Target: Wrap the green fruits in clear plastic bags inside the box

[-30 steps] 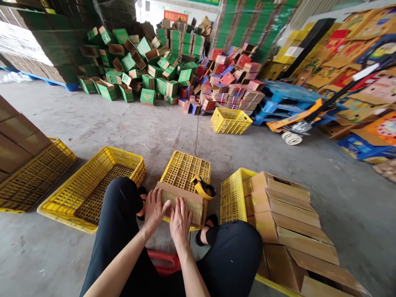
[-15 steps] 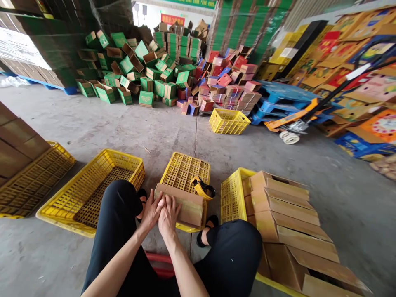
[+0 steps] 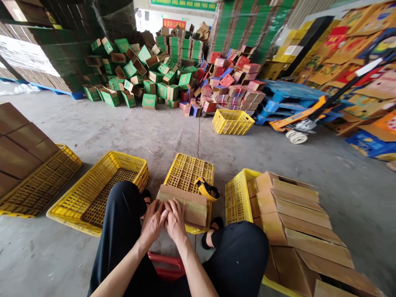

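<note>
A brown cardboard box point(image 3: 196, 211), closed on top with tape along it, lies across the near end of an upturned yellow crate point(image 3: 189, 169). Over the box's left part rests my left hand point(image 3: 153, 222), its fingers stretched and slightly apart. Just beside it, my right hand point(image 3: 175, 220) lies on the taped side with fingers spread, the thumbs close together. Neither hand grips anything. Behind the box's right end, a yellow-and-black tape dispenser point(image 3: 207, 189) sits on the crate.
To my left stand a yellow crate point(image 3: 69, 206) and another holding cardboard boxes point(image 3: 23, 138). On my right, a crate point(image 3: 236, 202) holds several open-flapped boxes point(image 3: 305, 222). Farther off are another yellow crate point(image 3: 232, 123), a pallet jack point(image 3: 305, 117) and piled green boxes point(image 3: 150, 100).
Both hands have shifted a little toward me on the box, and the right fingers are more spread. The whole view has turned slightly left.
</note>
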Motion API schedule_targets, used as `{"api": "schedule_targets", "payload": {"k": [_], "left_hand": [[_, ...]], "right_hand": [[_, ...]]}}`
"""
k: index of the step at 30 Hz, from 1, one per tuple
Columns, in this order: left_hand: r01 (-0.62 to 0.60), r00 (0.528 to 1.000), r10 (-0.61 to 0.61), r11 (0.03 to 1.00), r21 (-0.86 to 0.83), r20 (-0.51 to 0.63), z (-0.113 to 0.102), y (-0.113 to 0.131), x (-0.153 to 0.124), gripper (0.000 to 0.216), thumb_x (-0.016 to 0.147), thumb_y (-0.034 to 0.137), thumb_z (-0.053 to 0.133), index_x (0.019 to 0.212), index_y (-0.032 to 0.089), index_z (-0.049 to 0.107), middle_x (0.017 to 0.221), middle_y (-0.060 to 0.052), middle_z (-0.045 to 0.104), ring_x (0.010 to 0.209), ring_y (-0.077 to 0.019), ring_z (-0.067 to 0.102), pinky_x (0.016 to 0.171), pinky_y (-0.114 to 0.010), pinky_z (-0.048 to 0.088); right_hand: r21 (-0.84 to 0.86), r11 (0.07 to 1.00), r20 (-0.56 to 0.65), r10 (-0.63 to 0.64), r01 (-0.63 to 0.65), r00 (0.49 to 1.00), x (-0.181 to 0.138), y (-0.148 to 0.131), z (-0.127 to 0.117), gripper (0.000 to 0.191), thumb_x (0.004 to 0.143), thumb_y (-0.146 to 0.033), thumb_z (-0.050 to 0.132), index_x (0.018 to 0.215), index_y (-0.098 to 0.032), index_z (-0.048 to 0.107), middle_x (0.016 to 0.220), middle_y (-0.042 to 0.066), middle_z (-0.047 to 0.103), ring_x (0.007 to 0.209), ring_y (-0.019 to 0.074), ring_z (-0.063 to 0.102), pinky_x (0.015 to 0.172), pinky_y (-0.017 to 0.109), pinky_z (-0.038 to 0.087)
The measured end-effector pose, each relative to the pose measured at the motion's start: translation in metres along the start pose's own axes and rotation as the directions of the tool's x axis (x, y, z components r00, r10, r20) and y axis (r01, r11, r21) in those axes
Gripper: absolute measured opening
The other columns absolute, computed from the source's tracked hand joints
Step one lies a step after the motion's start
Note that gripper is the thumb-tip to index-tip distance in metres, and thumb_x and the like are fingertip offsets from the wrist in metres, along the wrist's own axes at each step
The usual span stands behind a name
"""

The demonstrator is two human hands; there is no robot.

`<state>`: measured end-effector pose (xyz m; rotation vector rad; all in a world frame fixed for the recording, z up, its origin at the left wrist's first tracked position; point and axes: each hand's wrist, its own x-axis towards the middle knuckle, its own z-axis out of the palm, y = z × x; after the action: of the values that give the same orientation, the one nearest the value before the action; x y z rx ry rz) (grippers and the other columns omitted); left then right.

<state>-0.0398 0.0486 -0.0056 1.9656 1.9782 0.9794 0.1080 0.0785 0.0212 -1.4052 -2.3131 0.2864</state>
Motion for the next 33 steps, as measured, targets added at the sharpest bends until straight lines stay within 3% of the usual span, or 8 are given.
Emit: {"api": "schedule_targets", "payload": {"k": [6, 11, 19, 23, 27, 33], "left_hand": [[-0.076, 0.997, 0.073, 0.983, 0.17, 0.025, -0.007, 0.001, 0.003, 0.051, 0.112, 0.053, 0.045, 0.143, 0.021, 0.069, 0.139, -0.02, 0.07, 0.128, -0.0368, 0.067, 0.103, -0.052, 0.059], [-0.161, 0.986, 0.156, 0.979, 0.125, 0.051, -0.008, -0.004, -0.003, 0.043, 0.112, 0.045, 0.047, 0.138, 0.021, 0.07, 0.141, -0.019, 0.071, 0.137, -0.0357, 0.064, 0.114, -0.054, 0.056], [-0.032, 0.999, 0.031, 0.995, -0.096, -0.008, -0.012, -0.001, 0.002, 0.045, 0.113, 0.047, 0.043, 0.131, 0.018, 0.072, 0.134, -0.019, 0.072, 0.131, -0.0324, 0.069, 0.113, -0.052, 0.059], [0.044, 0.999, -0.05, 0.973, -0.226, -0.019, -0.018, 0.0, 0.01, 0.043, 0.114, 0.045, 0.04, 0.123, 0.02, 0.073, 0.131, -0.016, 0.073, 0.128, -0.0289, 0.07, 0.112, -0.049, 0.059], [0.064, 0.997, -0.071, 0.964, -0.257, -0.019, -0.013, -0.003, 0.008, 0.049, 0.113, 0.05, 0.039, 0.136, 0.019, 0.069, 0.142, -0.017, 0.069, 0.137, -0.0307, 0.065, 0.119, -0.052, 0.053], [0.168, 0.986, -0.161, 0.955, -0.243, 0.05, 0.011, -0.011, 0.005, 0.066, 0.111, 0.058, 0.03, 0.154, 0.017, 0.059, 0.159, -0.02, 0.061, 0.154, -0.0347, 0.051, 0.127, -0.057, 0.04]], "right_hand": [[0.033, 0.997, -0.058, -0.067, 0.069, 0.996, -0.015, 0.012, -0.007, 0.049, 0.104, -0.008, 0.052, 0.149, -0.023, 0.067, 0.142, 0.012, 0.073, 0.14, 0.0301, 0.06, 0.129, 0.06, 0.04], [-0.033, 0.999, -0.127, -0.041, 0.037, 0.991, -0.018, 0.007, 0.004, 0.053, 0.105, -0.007, 0.049, 0.153, -0.025, 0.063, 0.142, 0.01, 0.072, 0.139, 0.0292, 0.06, 0.129, 0.059, 0.04], [-0.038, 0.999, -0.116, 0.006, -0.011, 0.993, -0.006, -0.009, 0.005, 0.047, 0.11, -0.015, 0.043, 0.15, -0.025, 0.065, 0.134, 0.013, 0.074, 0.132, 0.034, 0.06, 0.126, 0.067, 0.037], [0.004, 0.997, -0.108, -0.08, 0.081, 0.991, 0.005, -0.02, 0.007, 0.041, 0.11, -0.017, 0.047, 0.146, -0.023, 0.066, 0.134, 0.011, 0.073, 0.125, 0.0298, 0.061, 0.124, 0.054, 0.043], [0.024, 0.997, -0.094, -0.076, 0.078, 0.993, 0.009, -0.022, 0.01, 0.039, 0.11, -0.018, 0.052, 0.146, -0.024, 0.065, 0.133, 0.009, 0.073, 0.122, 0.0275, 0.061, 0.119, 0.048, 0.046], [-0.078, 0.997, 0.031, 0.021, -0.019, 0.999, 0.02, -0.032, 0.013, 0.034, 0.112, -0.019, 0.048, 0.137, -0.026, 0.071, 0.126, 0.009, 0.076, 0.111, 0.0295, 0.063, 0.106, 0.048, 0.049]]}}
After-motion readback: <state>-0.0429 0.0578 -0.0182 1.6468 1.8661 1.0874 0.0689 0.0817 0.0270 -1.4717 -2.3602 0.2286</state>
